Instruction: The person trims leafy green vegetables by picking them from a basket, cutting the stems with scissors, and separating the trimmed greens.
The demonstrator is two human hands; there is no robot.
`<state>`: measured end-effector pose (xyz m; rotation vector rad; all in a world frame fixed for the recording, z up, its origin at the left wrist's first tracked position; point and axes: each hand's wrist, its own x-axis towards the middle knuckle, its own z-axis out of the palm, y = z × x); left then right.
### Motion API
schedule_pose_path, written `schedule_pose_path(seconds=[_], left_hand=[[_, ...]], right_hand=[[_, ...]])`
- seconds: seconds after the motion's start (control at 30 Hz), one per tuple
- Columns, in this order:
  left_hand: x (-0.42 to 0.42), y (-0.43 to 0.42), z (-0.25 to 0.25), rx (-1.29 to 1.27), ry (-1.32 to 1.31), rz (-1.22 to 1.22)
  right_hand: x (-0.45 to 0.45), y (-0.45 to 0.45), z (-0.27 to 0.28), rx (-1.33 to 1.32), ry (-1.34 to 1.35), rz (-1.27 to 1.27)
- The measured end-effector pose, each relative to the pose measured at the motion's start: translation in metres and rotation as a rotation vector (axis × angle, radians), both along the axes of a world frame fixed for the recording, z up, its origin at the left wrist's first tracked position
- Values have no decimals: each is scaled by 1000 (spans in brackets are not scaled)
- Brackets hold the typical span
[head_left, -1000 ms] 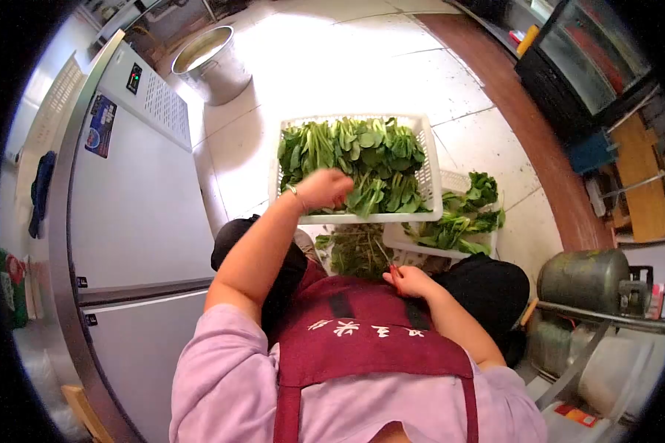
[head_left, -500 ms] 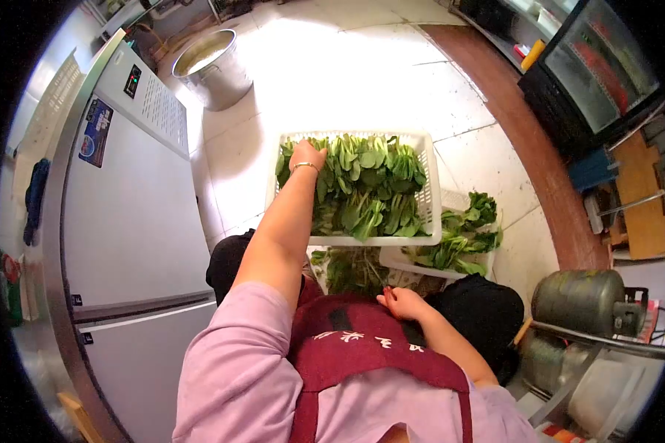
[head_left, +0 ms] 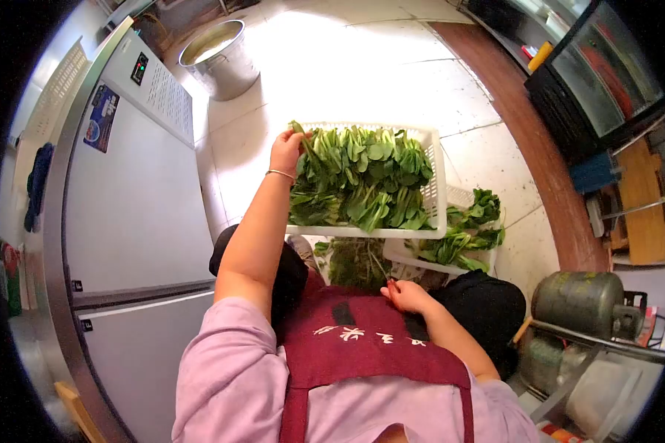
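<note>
My left hand [head_left: 286, 153] is closed on a bunch of leafy greens [head_left: 308, 151] at the left rim of a white basket [head_left: 439, 177]. Rows of more greens [head_left: 373, 166] lie in that basket. Low in front of my apron, my right hand [head_left: 407, 295] grips a small knife [head_left: 390, 282] with a red handle, its thin blade pointing up and left. Beyond the blade lies a heap of loose green scraps [head_left: 354, 262]. Right of it, a second white basket [head_left: 487, 258] holds loose leafy greens [head_left: 458, 240], partly hidden under the first basket's edge.
A tall white fridge [head_left: 136, 214] stands on the left, with a metal pot [head_left: 225, 70] on the floor behind it. To the right are a gas cylinder [head_left: 574, 304], a metal rail and a dark glass-door cabinet [head_left: 605, 74]. My knees flank the scraps.
My left hand has gone from the near side of the basket to its upper left corner and now grips greens there. My right hand has stayed low with the knife. The view has shifted slightly.
</note>
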<state>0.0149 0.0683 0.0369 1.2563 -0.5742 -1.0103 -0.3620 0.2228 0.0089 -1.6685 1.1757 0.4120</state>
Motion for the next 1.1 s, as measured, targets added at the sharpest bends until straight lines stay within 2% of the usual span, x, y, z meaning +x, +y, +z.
schedule_pose_path(seconds=[0.1,0.13,0.23,0.3,0.37,0.43,0.47,0.57,0.6,0.7,0.8,0.83,0.9,1.03,1.1], left_hand=[[1,27,29,-132,302,-84],[-4,39,43,-136,303,-75],[-30,73,63,-109,502,-358],[-51,95,68,-111,562,-539],[-71,111,63,-37,589,-592],[-87,126,62,25,565,-635],[-93,131,60,36,532,-673],[-105,144,61,20,197,-767],[-106,146,60,17,198,-771],[-106,154,54,43,87,-845],[-105,162,54,94,-192,-938],[-106,163,54,95,-193,-937],[-104,163,55,139,-435,-1095],[-107,170,61,66,-559,-1144],[-107,169,50,71,-531,-1136]], right_hand=[[-1,3,5,-25,-35,6],[2,2,21,57,-113,-138],[2,2,22,288,-377,-472],[8,-5,52,252,-462,-419],[20,-10,67,163,-535,-401],[27,-17,79,71,-572,-252],[32,-19,93,-55,-422,-168],[42,-19,117,-97,-334,-89],[43,-19,119,-120,-309,-72],[44,-17,117,-123,-304,-46],[44,-15,113,-100,-314,0],[42,-14,108,-100,-315,1],[42,-13,101,-46,-320,47],[41,-8,108,-35,-264,64],[40,-7,108,-49,-220,58]])
